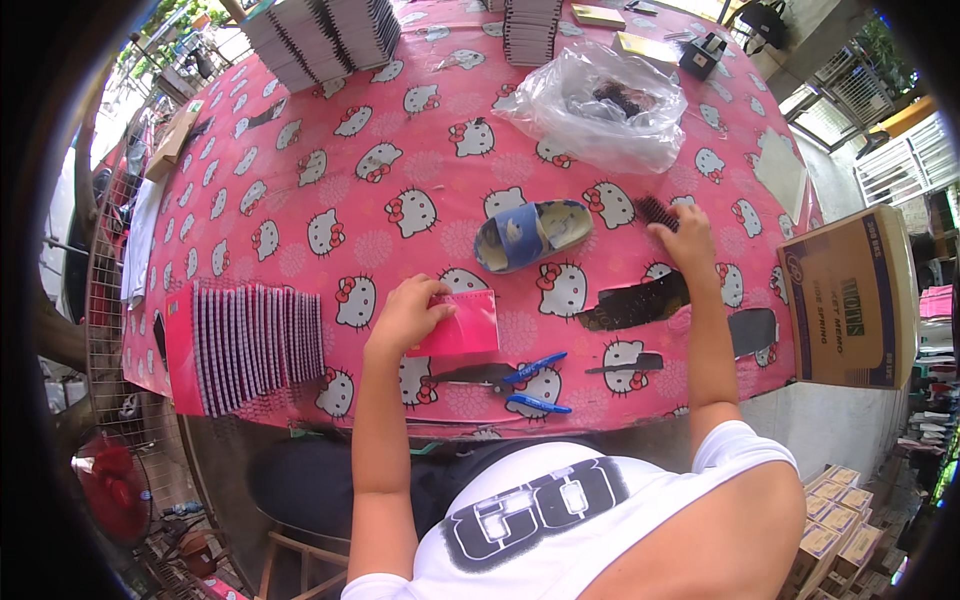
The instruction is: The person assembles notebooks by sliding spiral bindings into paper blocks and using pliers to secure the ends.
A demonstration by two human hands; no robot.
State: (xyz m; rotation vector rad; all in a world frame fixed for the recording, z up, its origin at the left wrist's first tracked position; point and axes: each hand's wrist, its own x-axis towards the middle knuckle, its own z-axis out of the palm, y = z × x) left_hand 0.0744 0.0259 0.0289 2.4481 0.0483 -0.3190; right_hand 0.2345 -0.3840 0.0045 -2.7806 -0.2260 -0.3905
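My left hand [412, 312] rests at the upper left of a small pink notebook [465, 330], its fingers gripping the top edge against the table. Out to the right, my right hand [688, 240] has its fingers closed on a small bunch of black spiral binding coils [655, 212]. A blue slide slipper [530, 235] lies between and beyond the two hands. Nearer me, below the notebook, lies a pair of blue-handled pliers [535, 385]. To the left, a row of pink notebooks with spiral bindings [255, 345] overlaps in a fanned line.
The table has a pink patterned cover [370, 240] with dark worn patches [640, 302]. A clear plastic bag [600, 105] holding dark coils stands beyond the slipper. Stacked notebooks [320, 40] rise at the far side. A cardboard box [845, 300] stands at the right edge.
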